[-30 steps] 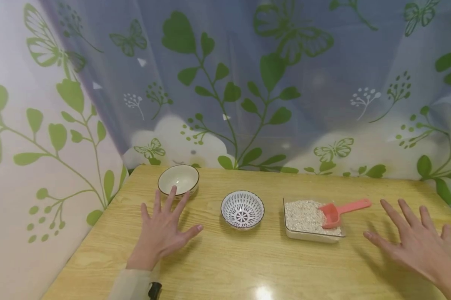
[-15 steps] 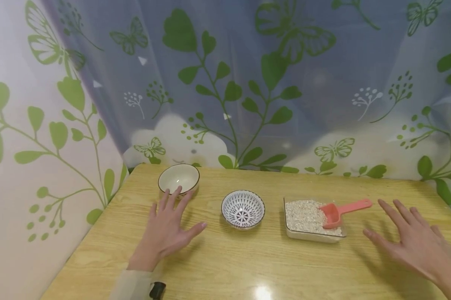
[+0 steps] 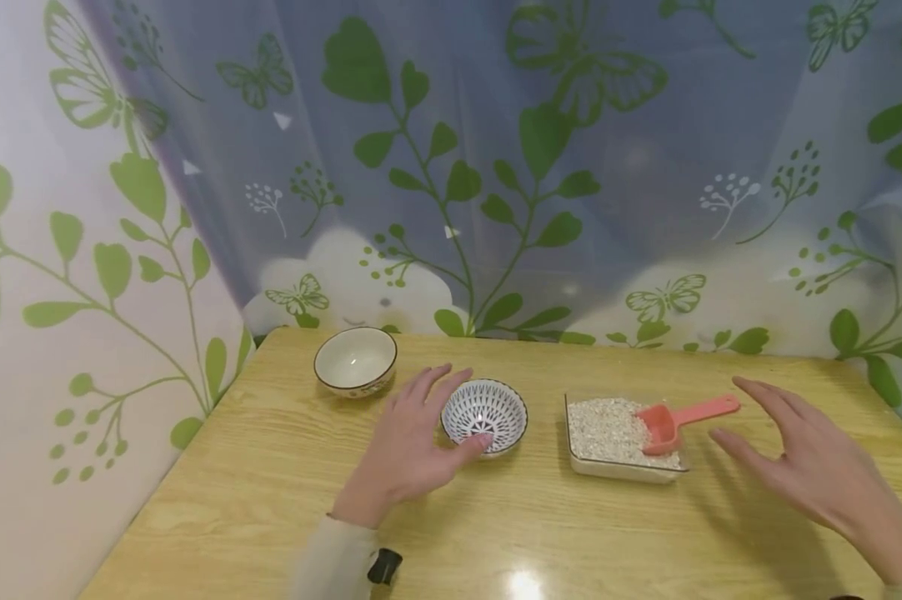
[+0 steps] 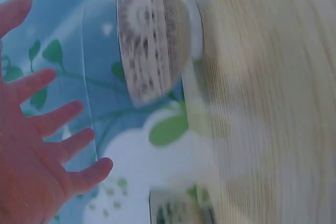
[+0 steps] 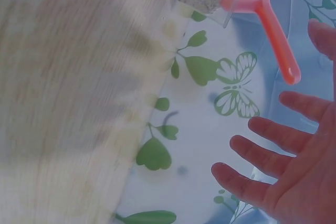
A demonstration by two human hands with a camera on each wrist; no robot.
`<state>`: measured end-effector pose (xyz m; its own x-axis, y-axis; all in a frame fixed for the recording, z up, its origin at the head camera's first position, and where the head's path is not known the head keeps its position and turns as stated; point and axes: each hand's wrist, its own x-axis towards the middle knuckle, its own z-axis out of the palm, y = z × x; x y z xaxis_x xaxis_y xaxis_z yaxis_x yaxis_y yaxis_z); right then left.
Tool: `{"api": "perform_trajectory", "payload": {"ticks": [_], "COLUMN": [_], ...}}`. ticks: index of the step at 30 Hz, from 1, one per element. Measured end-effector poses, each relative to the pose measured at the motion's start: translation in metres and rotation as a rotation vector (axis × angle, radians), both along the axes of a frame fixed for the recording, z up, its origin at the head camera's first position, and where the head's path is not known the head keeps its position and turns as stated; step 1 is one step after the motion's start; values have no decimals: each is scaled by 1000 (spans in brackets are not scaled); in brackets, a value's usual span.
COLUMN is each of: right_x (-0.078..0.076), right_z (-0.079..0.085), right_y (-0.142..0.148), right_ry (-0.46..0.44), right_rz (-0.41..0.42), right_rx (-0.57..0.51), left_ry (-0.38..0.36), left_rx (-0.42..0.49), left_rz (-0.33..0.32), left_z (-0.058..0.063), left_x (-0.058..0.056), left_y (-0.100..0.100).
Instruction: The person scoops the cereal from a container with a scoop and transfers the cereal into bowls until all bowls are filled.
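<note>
- At the middle of the table [image 3: 511, 533], in the head view, the patterned bowl [image 3: 500, 410] sits upright just to the right of the left hand [image 3: 409, 450], by far the nearer hand to it. The thumb and index finger overlap the bowl's left side from this angle. The bowl is round, so the side of approach probably matters more than any long axis.
- On the right, same view, the tub [image 3: 623, 472] holds flakes [image 3: 607, 427] with the scoop [image 3: 659, 431] resting in them. The scoop's handle [image 3: 709, 409] has the clear long axis: it runs right and slightly far, past the tub's rim, its end directed at the gap between thumb and index finger of the right hand [image 3: 819, 471]. That line looks like the relation that counts here. The white bowl [image 3: 355, 360] stands far left, apart from both hands.
- In the left wrist view, the left hand's fingers are spread and nearly straight, the thumb well apart from them; a gap shows between them and the patterned bowl, and nothing is gripped.
- In the right wrist view, the right hand's fingers reach out straight and parted, thumb held away. The handle's end lies near the index fingertip; no contact can be made out. The two hands are well apart.
</note>
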<state>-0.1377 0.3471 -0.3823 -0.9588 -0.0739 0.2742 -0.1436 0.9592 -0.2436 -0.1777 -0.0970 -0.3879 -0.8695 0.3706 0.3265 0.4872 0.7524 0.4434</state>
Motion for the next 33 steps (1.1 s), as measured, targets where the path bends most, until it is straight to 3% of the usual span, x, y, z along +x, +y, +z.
{"api": "perform_trajectory", "payload": {"ticks": [6,12,17,24,33], "right_x": [-3,-5,-5,-6,-6], "right_z": [2,1,0,0,-1], "right_y": [-4,-7,-8,-10,-9], "right_ry": [25,1,4,-6,-18], "right_rz": [19,17,15,35,27], "right_rx": [12,24,21,9,-2], "left_ry": [-70,-139,-133,-128,-172], "left_rx": [-96,-209,-270,-274,-247], "left_rz": [-40,-66,-81,-75,-32], "left_z": [-6,-14,-15,-15,-10], "left_x": [-14,-29,-39,-48,-53], "left_y": [31,42,44,45,19]}}
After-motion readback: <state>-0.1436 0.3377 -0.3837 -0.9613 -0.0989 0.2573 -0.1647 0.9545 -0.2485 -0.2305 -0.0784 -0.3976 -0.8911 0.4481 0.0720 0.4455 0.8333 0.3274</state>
